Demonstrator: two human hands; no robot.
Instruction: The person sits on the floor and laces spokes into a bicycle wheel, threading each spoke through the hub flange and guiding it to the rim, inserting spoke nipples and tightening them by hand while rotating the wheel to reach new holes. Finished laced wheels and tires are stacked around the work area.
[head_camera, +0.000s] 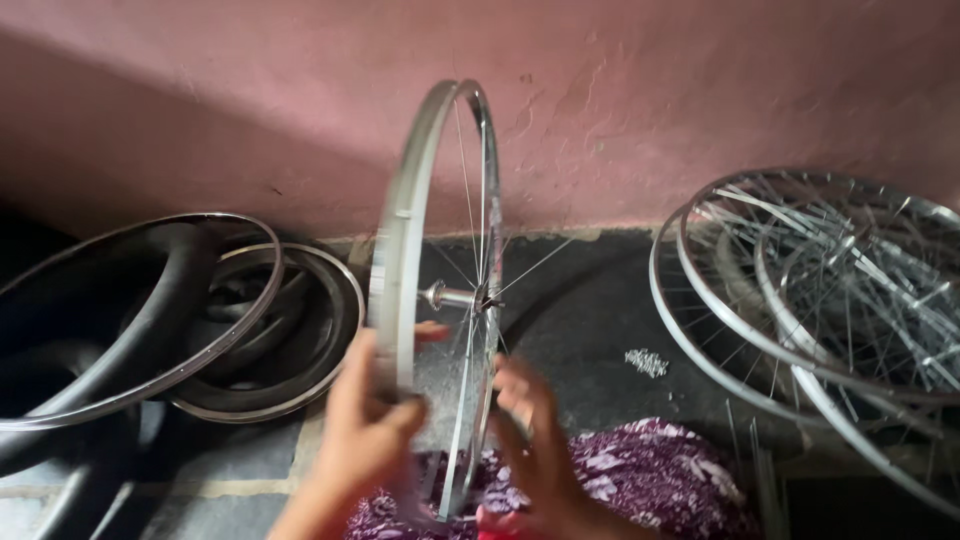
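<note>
upright and nearly edge-on, the bicycle wheel stands between the two hands, its silver rim running from twelve o'clock, high against the pink wall, down to six o'clock, where it disappears over the purple patterned cloth on the lap. its axle pokes out toward nine o'clock, so the wheel's plane faces left and right while its long line is vertical. the left hand sits at about seven o'clock from the hub, fingers curled onto the near rim, though motion blur hides how tightly. the right hand lies at about five o'clock from the hub, fingers loosely spread beside the spokes, touching or just short of them; i cannot tell which. both hands are about equally close to the rim's lower arc. at nine o'clock on the floor lie bare rims with black tyres; at three o'clock a stack of spoked wheels leans, with a small heap of spoke nipples between.
</note>
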